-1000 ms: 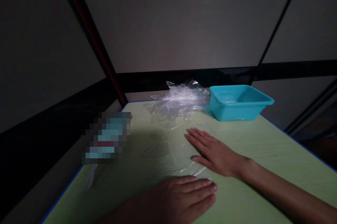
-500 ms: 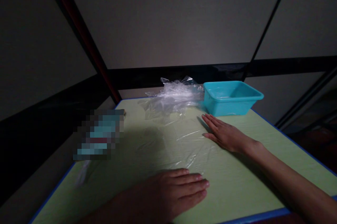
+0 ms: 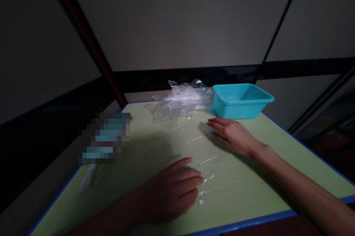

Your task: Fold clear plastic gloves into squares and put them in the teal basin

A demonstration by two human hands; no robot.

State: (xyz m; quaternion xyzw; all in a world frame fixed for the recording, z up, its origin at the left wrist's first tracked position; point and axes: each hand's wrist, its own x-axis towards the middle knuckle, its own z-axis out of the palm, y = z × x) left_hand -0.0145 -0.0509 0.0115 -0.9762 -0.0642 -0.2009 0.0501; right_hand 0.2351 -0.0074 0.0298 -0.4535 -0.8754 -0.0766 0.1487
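Two bare hands rest low over the counter (image 3: 249,184), one on either side of a thin transparent film (image 3: 206,160) that lies flat there. Taking the turquoise basin (image 3: 235,110) as the mark, the film spreads on the person's side of it and to its left. Its glints and creases run mostly sideways with a slant, but its edges melt into the pale green top, so I cannot tell its long axis.

The right hand (image 3: 234,134) is the nearer to the basin, just in front of its near wall, fingers loosely stretched toward the left and thumb apart. The left hand (image 3: 174,188) is farther from the basin, on the person's side of it and to its left, its fingers spread and slightly bent. Neither appears to grip anything; whether the fingertips touch the film I cannot tell. The brightest glints sit just beside the left hand's fingertips, so that hand looks the closer to this part of the film.

Directly left of the basin, and close to it, is a crumpled heap of transparent plastic (image 3: 183,99). Well apart, farther left of the basin, is a pixelated object (image 3: 107,136), with a pale strip (image 3: 88,178) showing below it.
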